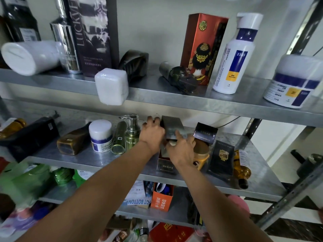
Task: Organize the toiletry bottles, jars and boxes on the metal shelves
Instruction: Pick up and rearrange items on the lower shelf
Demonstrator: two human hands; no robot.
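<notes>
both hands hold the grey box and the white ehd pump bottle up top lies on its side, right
Not quite: in the head view the white EHD pump bottle stands upright. The left hand and right hand do hold the grey box.

You face a storage rack in a plain indoor room, more storeroom than shop display. Grey galvanised metal shelves point(157, 96) rest on slotted steel angle uprights point(300, 32) against a bare white wall point(157, 32). Every level is crowded with toiletries in no order: a white pump bottle with a blue and yellow label point(234, 56) stands upright, a dark glass bottle point(180, 79) lies on its side beside a tall red and gold carton point(201, 48). Lower down sit an orange printed carton point(161, 198) and blurred green plastic packs point(26, 179). Home or back room, you cannot tell.
</notes>
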